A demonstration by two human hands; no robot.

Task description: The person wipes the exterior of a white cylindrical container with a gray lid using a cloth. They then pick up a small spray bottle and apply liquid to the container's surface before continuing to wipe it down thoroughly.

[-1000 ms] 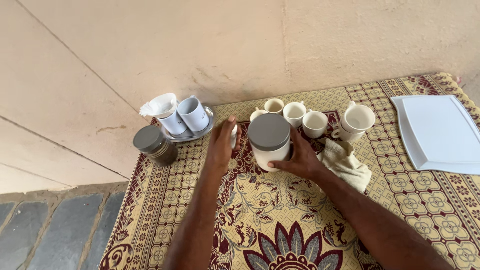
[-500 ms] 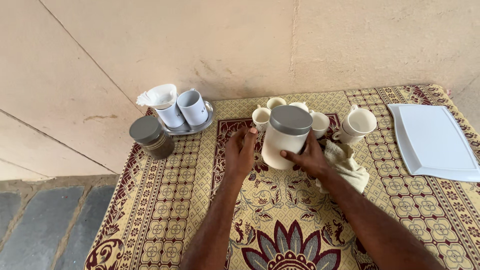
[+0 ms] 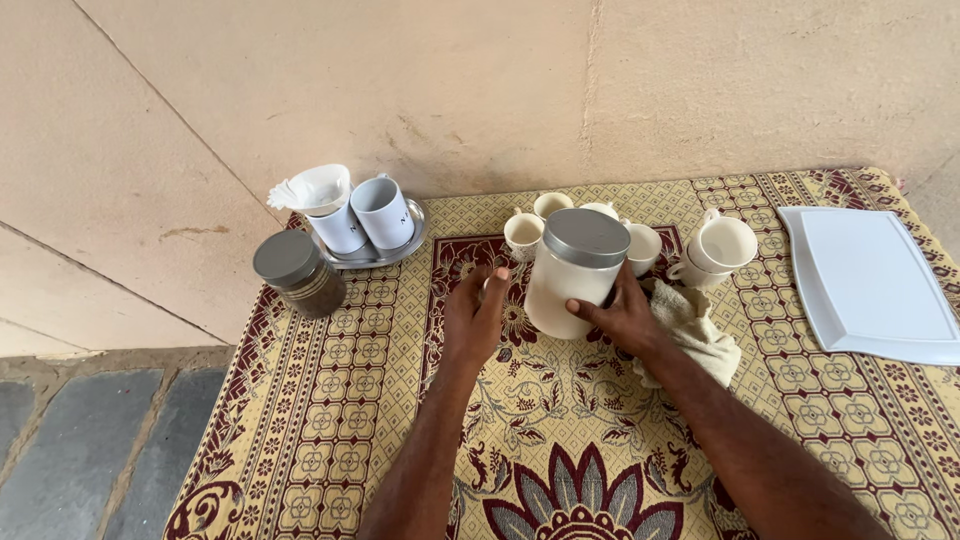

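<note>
Head view: canister [image 3: 570, 275] between fingers [image 3: 588, 312].

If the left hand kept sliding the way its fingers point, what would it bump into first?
Probably the small cream cup just beyond the left hand's fingertips, at the left end of the cup cluster. Depth is hard to judge; it might brush the canister beside it instead.

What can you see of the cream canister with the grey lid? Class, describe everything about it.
The cream canister is a tall, rounded, matte pot, ceramic by its look, closed with a flat grey lid of brushed-metal look. It leans a little to the right, over the patterned mat, in front of the small cream cups. The right hand grips its right side, fingers across the front; the left hand sits at its left side, contact unclear.
</note>
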